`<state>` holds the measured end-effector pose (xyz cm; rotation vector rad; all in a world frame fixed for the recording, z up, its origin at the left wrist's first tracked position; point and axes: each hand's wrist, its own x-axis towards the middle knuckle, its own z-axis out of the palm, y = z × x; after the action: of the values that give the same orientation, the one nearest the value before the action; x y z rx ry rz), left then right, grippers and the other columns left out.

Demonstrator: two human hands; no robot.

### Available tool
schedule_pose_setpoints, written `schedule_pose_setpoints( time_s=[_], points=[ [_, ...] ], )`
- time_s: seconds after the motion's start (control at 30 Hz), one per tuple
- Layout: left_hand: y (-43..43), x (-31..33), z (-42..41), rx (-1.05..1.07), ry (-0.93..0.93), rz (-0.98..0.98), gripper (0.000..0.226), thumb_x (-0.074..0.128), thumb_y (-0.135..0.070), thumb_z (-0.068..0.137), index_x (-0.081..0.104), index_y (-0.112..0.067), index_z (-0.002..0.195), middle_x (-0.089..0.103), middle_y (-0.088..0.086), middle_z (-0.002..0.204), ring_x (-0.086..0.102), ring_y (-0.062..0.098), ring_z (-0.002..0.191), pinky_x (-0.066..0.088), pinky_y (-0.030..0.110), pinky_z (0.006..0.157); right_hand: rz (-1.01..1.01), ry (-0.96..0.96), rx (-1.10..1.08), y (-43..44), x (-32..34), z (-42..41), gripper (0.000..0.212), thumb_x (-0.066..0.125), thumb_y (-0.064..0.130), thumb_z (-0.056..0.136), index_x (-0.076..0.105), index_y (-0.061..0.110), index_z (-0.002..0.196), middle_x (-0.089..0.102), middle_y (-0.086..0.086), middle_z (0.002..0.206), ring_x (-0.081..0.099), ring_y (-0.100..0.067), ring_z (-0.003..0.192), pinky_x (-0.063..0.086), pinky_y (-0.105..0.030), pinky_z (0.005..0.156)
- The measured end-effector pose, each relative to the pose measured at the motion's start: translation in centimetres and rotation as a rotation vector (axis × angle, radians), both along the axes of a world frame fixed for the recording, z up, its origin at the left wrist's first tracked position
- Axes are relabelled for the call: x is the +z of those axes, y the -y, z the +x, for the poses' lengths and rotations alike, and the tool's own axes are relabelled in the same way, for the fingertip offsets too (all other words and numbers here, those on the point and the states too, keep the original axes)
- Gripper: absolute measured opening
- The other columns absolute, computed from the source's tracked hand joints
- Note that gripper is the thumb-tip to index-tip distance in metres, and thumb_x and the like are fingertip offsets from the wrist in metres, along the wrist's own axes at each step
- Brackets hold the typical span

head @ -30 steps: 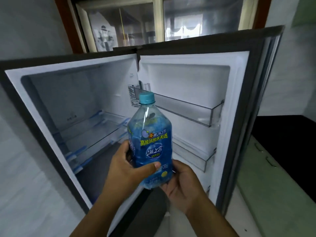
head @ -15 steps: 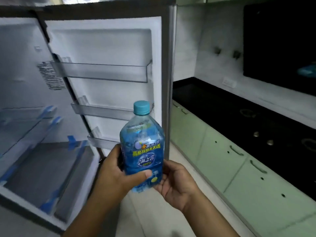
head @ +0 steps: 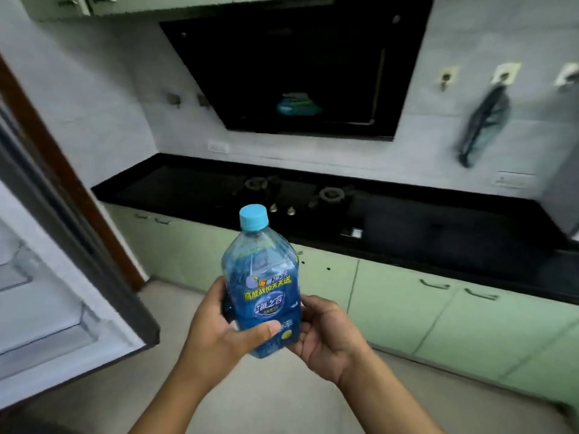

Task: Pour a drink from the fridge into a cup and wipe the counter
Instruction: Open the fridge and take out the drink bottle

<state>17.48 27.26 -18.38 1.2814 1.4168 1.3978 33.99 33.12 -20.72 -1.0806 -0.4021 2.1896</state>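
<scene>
Since a second ago we've swung away from the open fridge (head: 56,277), which now sits at the left edge of the frame, and the black desk (head: 438,233) with its hob fills the middle. Our bottle (head: 261,296) is upright at lower centre, cap on. Left hand (head: 219,333) is wrapped round the label with the thumb across the front, and right hand (head: 329,336) cups the base from the other side. It looks mostly full, so probably hefty, and thin plastic fresh from the fridge could be slick and squishy. We'd grip the waist firmly, no squeezing once it's uncapped. No cup in sight yet.
</scene>
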Motion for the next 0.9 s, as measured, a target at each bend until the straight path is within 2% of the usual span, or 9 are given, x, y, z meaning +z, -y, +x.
schedule_pose_setpoints(
  time_s=[0.13, 0.23, 0.3, 0.43, 0.53, 0.6, 0.67, 0.77, 0.9],
  points=[
    [-4.2, -0.8, 10.0, -0.152, 0.032, -0.024, 0.075, 0.093, -0.027, 0.048, 0.063, -0.024, 0.117, 0.074, 0.008, 0.114, 0.073, 0.029, 0.103, 0.062, 0.042, 0.084, -0.037, -0.020, -0.147, -1.5, -0.6, 11.4, 0.050, 0.047, 0.030, 0.098, 0.062, -0.013, 0.118, 0.070, -0.028, 0.106, 0.069, -0.034, 0.084, 0.058, -0.042, 0.078],
    [-7.1, -1.8, 18.4, -0.231, 0.072, -0.047, 0.073, 0.093, -0.023, 0.049, 0.065, -0.022, 0.116, 0.074, 0.011, 0.116, 0.072, 0.030, 0.105, 0.060, 0.048, 0.086, -0.047, -0.049, -0.221, -2.8, -1.4, 20.5, 0.054, 0.043, 0.036, 0.100, 0.061, -0.013, 0.117, 0.071, -0.027, 0.098, 0.073, -0.033, 0.077, 0.061, -0.039, 0.069],
    [-8.4, -2.3, 23.0, -0.278, 0.074, -0.056, 0.073, 0.094, -0.022, 0.050, 0.064, -0.022, 0.117, 0.073, 0.012, 0.118, 0.071, 0.032, 0.107, 0.059, 0.052, 0.088, -0.048, -0.049, -0.263, -3.4, -1.7, 25.2, 0.054, 0.044, 0.036, 0.099, 0.060, -0.012, 0.117, 0.072, -0.026, 0.098, 0.073, -0.033, 0.079, 0.060, -0.040, 0.071],
    [-11.4, -3.3, 31.2, -0.387, 0.055, -0.080, 0.078, 0.096, -0.025, 0.049, 0.063, -0.020, 0.119, 0.072, 0.011, 0.119, 0.071, 0.030, 0.108, 0.061, 0.049, 0.086, -0.074, -0.038, -0.358, -5.0, -2.4, 33.4, 0.053, 0.047, 0.037, 0.099, 0.060, -0.012, 0.117, 0.071, -0.027, 0.106, 0.072, -0.036, 0.089, 0.058, -0.044, 0.081],
    [-13.8, -3.5, 35.9, -0.459, 0.035, -0.099, 0.093, 0.101, -0.038, 0.041, 0.061, -0.017, 0.122, 0.073, 0.010, 0.118, 0.071, 0.028, 0.108, 0.062, 0.040, 0.083, -0.097, -0.046, -0.408, -6.6, -3.3, 38.1, 0.055, 0.047, 0.038, 0.098, 0.060, -0.012, 0.118, 0.068, -0.029, 0.114, 0.067, -0.039, 0.101, 0.056, -0.046, 0.086],
    [-15.8, -3.8, 38.1, -0.487, 0.024, -0.117, 0.097, 0.101, -0.043, 0.037, 0.060, -0.017, 0.121, 0.073, 0.008, 0.118, 0.071, 0.026, 0.107, 0.062, 0.034, 0.081, -0.110, -0.058, -0.441, -8.2, -3.9, 40.2, 0.056, 0.047, 0.038, 0.098, 0.059, -0.012, 0.119, 0.068, -0.030, 0.114, 0.067, -0.039, 0.102, 0.056, -0.046, 0.086],
    [-18.4, -4.5, 39.9, -0.516, 0.007, -0.131, 0.092, 0.100, -0.038, 0.040, 0.061, -0.019, 0.120, 0.073, 0.007, 0.117, 0.071, 0.025, 0.107, 0.061, 0.032, 0.082, -0.129, -0.067, -0.477, -10.3, -4.9, 42.0, 0.056, 0.047, 0.039, 0.098, 0.058, -0.011, 0.120, 0.069, -0.029, 0.112, 0.068, -0.039, 0.102, 0.056, -0.046, 0.089],
    [-22.7, -6.0, 41.9, -0.551, -0.019, -0.141, 0.086, 0.099, -0.032, 0.043, 0.061, -0.024, 0.120, 0.072, 0.005, 0.119, 0.071, 0.024, 0.108, 0.060, 0.036, 0.087, -0.156, -0.062, -0.512, -14.0, -6.3, 43.8, 0.057, 0.048, 0.041, 0.097, 0.056, -0.010, 0.122, 0.068, -0.028, 0.114, 0.067, -0.039, 0.108, 0.052, -0.048, 0.098],
    [-29.8, -8.3, 44.2, -0.576, -0.028, -0.178, 0.090, 0.098, -0.033, 0.041, 0.059, -0.021, 0.122, 0.073, 0.004, 0.116, 0.071, 0.022, 0.106, 0.060, 0.032, 0.085, -0.166, -0.001, -0.548, -20.7, -8.2, 45.7, 0.059, 0.047, 0.041, 0.097, 0.058, -0.011, 0.121, 0.068, -0.027, 0.115, 0.066, -0.037, 0.108, 0.057, -0.043, 0.086]
  ],
)
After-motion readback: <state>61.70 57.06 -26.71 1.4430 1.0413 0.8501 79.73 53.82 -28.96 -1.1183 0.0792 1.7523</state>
